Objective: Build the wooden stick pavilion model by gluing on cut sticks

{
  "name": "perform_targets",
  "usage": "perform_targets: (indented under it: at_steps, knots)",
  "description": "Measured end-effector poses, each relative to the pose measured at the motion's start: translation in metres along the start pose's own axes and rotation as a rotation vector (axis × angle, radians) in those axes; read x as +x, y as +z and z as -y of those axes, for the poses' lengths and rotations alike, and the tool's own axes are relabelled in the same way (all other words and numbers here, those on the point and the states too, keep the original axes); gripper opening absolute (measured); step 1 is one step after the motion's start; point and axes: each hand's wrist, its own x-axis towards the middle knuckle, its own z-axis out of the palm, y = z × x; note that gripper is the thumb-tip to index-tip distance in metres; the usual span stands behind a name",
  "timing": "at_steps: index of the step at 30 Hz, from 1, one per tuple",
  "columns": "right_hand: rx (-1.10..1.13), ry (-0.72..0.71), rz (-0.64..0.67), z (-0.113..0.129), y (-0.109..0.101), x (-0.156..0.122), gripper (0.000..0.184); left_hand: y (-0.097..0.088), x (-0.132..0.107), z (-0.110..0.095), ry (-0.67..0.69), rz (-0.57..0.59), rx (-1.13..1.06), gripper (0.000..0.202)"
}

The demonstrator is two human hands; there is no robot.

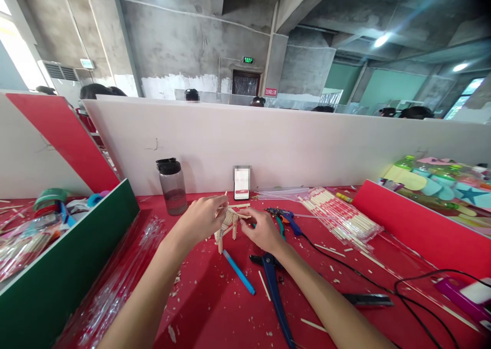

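Note:
A small legged frame built from pale wooden sticks (235, 230) stands on the red tabletop between my hands. Bent at the fingers, my left hand (205, 213) closes on its upper left side. From the right, my right hand (263, 229) pinches its upper right edge, with thumb and fingers close together. My fingers cover parts of the joints. In front of the stick frame lies a blue marker pen (240, 273). A dark blue long-handled cutter (273, 287) rests beneath my right forearm. Just beyond my right hand lies a blue glue gun (290, 221).
A phone (242, 183) and a dark water bottle (172, 185) stand by the white partition (307, 152). Bundled wooden sticks in plastic (345, 216) lie right, near a black cable (345, 267). Plastic wrappers (126, 272) lie left. Green (84, 257) and red (406, 226) boards flank the table.

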Motion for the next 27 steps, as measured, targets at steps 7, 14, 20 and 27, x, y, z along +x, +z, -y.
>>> perform_targets:
  at_steps: [7,14,20,27]
  knots:
    - [-0.012,-0.017,-0.022,-0.002,0.003,0.000,0.018,0.002,0.000,0.002,-0.013,-0.003,0.001,0.026]
    - [-0.008,0.010,0.008,-0.005,0.002,-0.001,0.027,0.002,0.000,0.002,-0.018,0.007,0.008,0.027]
    - [0.051,0.005,0.028,0.003,-0.003,-0.001,0.026,-0.001,-0.001,0.001,-0.011,0.014,-0.011,0.027]
    - [0.007,0.028,0.039,0.006,-0.006,0.002,0.018,-0.002,0.000,0.002,0.016,0.015,-0.028,0.026]
